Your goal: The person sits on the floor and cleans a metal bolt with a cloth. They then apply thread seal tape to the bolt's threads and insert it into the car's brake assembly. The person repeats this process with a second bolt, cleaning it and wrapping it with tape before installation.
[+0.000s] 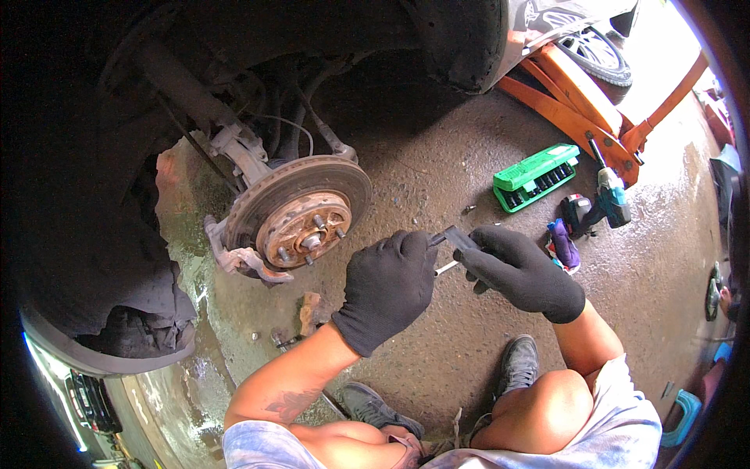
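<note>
My left hand (pixel 388 289), in a black glove, is closed with a short dark end (pixel 437 239) showing at its fingertips; what it belongs to is hidden. Pinched in my right hand (pixel 525 272), also black-gloved, is a small flat grey piece (pixel 459 239) whose kind I cannot tell. The two meet or nearly meet between my hands. Below them shows a thin pale rod (pixel 447 268), partly covered by the fingers. Left of my hands stands a bare brake disc (pixel 351 184) with a rusty hub (pixel 305 227) and wheel studs.
A green socket case (pixel 539 176) lies open on the wet floor, beside a cordless impact wrench (pixel 613 199) and a purple cloth (pixel 564 244). Behind stand an orange floor jack (pixel 570 94) and a wheel (pixel 598 51). A rusty piece (pixel 312 311) lies near my left forearm.
</note>
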`<move>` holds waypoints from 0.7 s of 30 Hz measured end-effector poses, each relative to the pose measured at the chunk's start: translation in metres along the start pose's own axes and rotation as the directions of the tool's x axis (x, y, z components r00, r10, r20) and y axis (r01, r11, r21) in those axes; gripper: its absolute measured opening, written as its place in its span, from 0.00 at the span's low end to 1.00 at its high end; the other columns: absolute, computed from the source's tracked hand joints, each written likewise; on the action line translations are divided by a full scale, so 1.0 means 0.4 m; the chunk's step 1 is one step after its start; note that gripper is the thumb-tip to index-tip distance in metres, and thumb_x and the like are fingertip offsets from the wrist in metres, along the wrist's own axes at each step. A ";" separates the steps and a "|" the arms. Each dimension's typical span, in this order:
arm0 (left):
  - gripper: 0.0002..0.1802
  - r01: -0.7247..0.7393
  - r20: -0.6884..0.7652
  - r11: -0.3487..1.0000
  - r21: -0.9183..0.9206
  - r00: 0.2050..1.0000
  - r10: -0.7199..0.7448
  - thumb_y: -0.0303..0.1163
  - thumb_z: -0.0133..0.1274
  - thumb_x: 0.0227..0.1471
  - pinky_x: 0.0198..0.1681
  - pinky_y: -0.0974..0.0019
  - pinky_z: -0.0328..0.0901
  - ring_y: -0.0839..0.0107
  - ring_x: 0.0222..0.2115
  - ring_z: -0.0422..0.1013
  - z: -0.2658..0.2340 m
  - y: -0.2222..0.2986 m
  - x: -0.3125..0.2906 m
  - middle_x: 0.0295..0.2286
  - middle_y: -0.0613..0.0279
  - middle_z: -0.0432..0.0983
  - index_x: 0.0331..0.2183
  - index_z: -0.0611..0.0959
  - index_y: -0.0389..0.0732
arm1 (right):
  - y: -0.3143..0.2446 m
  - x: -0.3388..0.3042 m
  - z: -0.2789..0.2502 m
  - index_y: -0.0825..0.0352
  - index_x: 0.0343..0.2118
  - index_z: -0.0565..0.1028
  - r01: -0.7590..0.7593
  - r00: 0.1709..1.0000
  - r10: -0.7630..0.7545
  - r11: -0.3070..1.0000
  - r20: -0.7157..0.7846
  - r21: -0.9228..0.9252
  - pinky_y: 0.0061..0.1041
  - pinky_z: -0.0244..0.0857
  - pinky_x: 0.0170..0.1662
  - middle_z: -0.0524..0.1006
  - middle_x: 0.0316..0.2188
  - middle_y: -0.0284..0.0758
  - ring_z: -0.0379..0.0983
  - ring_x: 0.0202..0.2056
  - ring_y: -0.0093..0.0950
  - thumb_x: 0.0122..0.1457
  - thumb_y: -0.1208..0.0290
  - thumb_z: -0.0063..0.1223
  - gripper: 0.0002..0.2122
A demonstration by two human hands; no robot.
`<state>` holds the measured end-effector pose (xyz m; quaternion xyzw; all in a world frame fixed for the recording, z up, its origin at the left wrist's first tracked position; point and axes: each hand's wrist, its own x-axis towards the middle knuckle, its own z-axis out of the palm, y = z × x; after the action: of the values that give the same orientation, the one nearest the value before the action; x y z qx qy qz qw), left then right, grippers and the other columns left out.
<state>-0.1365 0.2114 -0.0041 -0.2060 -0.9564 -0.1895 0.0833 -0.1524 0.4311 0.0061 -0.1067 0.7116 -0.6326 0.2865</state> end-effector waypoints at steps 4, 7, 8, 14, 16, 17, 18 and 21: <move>0.09 0.110 0.045 0.980 -0.164 0.994 -0.104 0.34 0.48 0.59 0.28 0.54 0.65 0.51 0.26 0.74 0.001 0.001 0.000 0.23 0.50 0.74 0.33 0.75 0.38 | 0.027 0.022 0.013 0.69 0.52 0.70 0.195 0.977 -0.195 0.981 -0.087 -0.009 0.21 0.66 0.41 0.76 0.39 0.34 0.69 0.37 0.18 0.66 0.62 0.51 0.18; 0.11 0.188 0.067 0.920 -0.343 0.982 -0.176 0.35 0.47 0.62 0.27 0.58 0.65 0.58 0.24 0.73 0.014 -0.010 -0.009 0.22 0.55 0.73 0.34 0.76 0.38 | 0.058 0.045 0.024 0.69 0.56 0.69 0.235 0.969 -0.228 0.969 -0.094 0.079 0.21 0.66 0.43 0.76 0.42 0.34 0.69 0.40 0.18 0.66 0.64 0.50 0.19; 0.12 0.216 0.081 0.882 -0.419 0.976 -0.201 0.36 0.46 0.62 0.27 0.59 0.65 0.61 0.23 0.73 0.019 -0.013 -0.011 0.22 0.57 0.73 0.35 0.77 0.38 | 0.063 0.051 0.027 0.69 0.56 0.69 0.254 0.965 -0.244 0.962 -0.096 0.097 0.22 0.66 0.42 0.76 0.41 0.34 0.69 0.40 0.18 0.66 0.64 0.50 0.19; 0.18 0.392 0.356 0.531 -0.752 0.918 -0.174 0.43 0.43 0.66 0.29 0.67 0.64 0.74 0.24 0.67 -0.002 -0.020 0.002 0.23 0.70 0.68 0.37 0.78 0.39 | 0.061 0.066 0.040 0.70 0.48 0.74 0.354 0.924 -0.344 0.935 -0.168 0.030 0.23 0.67 0.41 0.78 0.36 0.34 0.72 0.36 0.21 0.65 0.67 0.51 0.14; 0.19 0.566 0.567 0.188 -0.802 0.822 -0.054 0.45 0.43 0.66 0.30 0.68 0.64 0.75 0.24 0.66 -0.006 -0.043 0.002 0.22 0.69 0.67 0.37 0.78 0.40 | 0.055 0.062 0.039 0.70 0.44 0.76 0.434 0.872 -0.455 0.890 -0.183 -0.141 0.26 0.67 0.41 0.78 0.33 0.37 0.74 0.35 0.26 0.63 0.69 0.53 0.11; 0.19 0.645 0.646 0.021 -0.764 0.763 0.032 0.46 0.43 0.66 0.31 0.69 0.64 0.75 0.25 0.66 -0.014 -0.053 0.002 0.22 0.69 0.66 0.37 0.78 0.40 | 0.049 0.059 0.039 0.70 0.43 0.77 0.491 0.822 -0.543 0.829 -0.172 -0.269 0.27 0.68 0.41 0.78 0.32 0.39 0.74 0.34 0.30 0.61 0.70 0.53 0.10; 0.19 0.633 0.634 0.033 -0.773 0.770 0.076 0.47 0.43 0.66 0.33 0.69 0.65 0.75 0.26 0.67 -0.019 -0.058 -0.001 0.23 0.68 0.67 0.38 0.77 0.40 | 0.043 0.056 0.038 0.69 0.41 0.77 0.533 0.768 -0.624 0.750 -0.148 -0.392 0.28 0.68 0.41 0.78 0.31 0.40 0.75 0.33 0.33 0.60 0.71 0.54 0.09; 0.18 0.578 0.592 0.128 -0.806 0.791 0.156 0.45 0.45 0.64 0.38 0.68 0.66 0.74 0.31 0.70 -0.022 -0.063 -0.007 0.28 0.64 0.72 0.40 0.77 0.38 | 0.027 0.039 0.043 0.67 0.39 0.78 0.582 0.710 -0.692 0.683 -0.135 -0.441 0.33 0.68 0.38 0.76 0.30 0.41 0.74 0.32 0.38 0.55 0.72 0.58 0.10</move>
<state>-0.1439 0.1855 -0.0049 -0.1052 -0.5974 -0.7002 -0.3765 -0.1535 0.4107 -0.0090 -0.3076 0.7669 -0.5564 -0.0875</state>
